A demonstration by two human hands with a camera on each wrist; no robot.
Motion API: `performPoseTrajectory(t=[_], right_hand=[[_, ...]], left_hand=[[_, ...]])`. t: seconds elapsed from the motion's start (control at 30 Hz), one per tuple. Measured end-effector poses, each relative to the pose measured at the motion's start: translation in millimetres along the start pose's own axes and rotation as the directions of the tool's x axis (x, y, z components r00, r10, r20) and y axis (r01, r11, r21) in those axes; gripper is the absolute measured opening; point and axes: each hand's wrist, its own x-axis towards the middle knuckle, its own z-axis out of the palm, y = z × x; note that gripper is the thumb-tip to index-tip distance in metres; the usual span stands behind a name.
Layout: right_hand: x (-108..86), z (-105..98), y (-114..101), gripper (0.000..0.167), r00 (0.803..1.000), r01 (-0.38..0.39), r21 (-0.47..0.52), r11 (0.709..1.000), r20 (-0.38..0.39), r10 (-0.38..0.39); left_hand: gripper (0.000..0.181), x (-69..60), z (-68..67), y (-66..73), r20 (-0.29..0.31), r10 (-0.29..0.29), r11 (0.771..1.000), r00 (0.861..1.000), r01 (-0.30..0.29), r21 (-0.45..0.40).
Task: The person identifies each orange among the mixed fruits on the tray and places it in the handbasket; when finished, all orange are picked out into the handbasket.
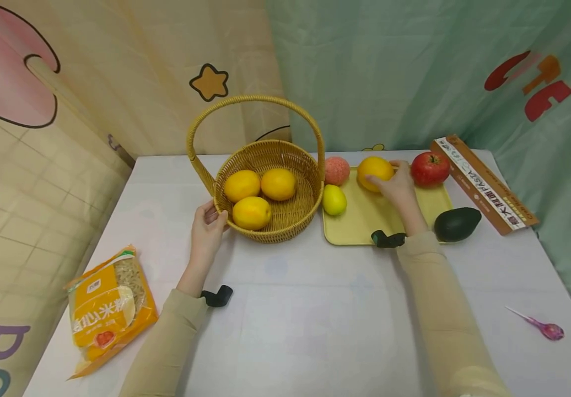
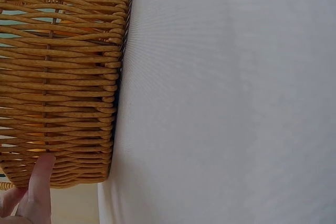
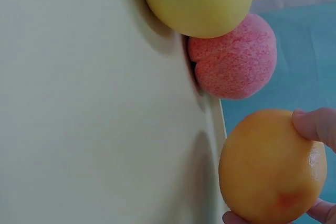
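Note:
My right hand point(image 1: 400, 187) grips a yellow-orange mango point(image 1: 375, 173) over the back of the yellow tray point(image 1: 355, 234). In the right wrist view the mango point(image 3: 270, 166) appears raised slightly off the tray, with a shadow beside it. My left hand point(image 1: 207, 229) holds the wicker basket point(image 1: 285, 234) at its left front, thumb at the rim and a finger against the outer wall. Inside the basket lie three similar mangoes point(image 1: 279, 184). A pink peach point(image 1: 337, 171) and a yellow-green lemon point(image 1: 334, 200) sit at the tray's left side.
Right of my right hand are a red pomegranate point(image 1: 430, 169) and a dark green avocado point(image 1: 457, 224). A long pasta box point(image 1: 484, 184) lies at the back right, a lollipop point(image 1: 549, 331) at the front right. An orange food packet point(image 1: 112, 309) lies at the left. The basket's tall handle point(image 1: 256, 98) arches upward.

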Motion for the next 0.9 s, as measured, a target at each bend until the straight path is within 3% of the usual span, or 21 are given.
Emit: performPoseTrajectory(t=[0.27,0.57,0.7,0.9], right_hand=[[-32.2,-11,-14,0.088,0.997,0.076,0.036,0.996,-0.011,-0.075],[-70.2,-5,-40,0.085,0.98,0.167,0.1,0.981,0.093,-0.177],[-82.1,3,-49,0.083,0.963,0.203,0.141,0.969,0.148,-0.224],[-90.2,23,-62,0.08,0.922,0.286,0.183,0.941,0.216,-0.322]], left_hand=[[0.053,0.4,-0.2,0.5,-0.001,0.011,1.0,1.0,-0.011,0.002],[0.052,0.6,-0.2,-0.1,-0.001,-0.001,1.0,1.0,0.001,-0.001],[0.053,0.1,-0.1,-0.1,0.005,0.005,1.0,1.0,-0.005,-0.003],[0.052,0.3,-0.2,0.4,0.002,0.003,1.0,1.0,-0.003,-0.004]])
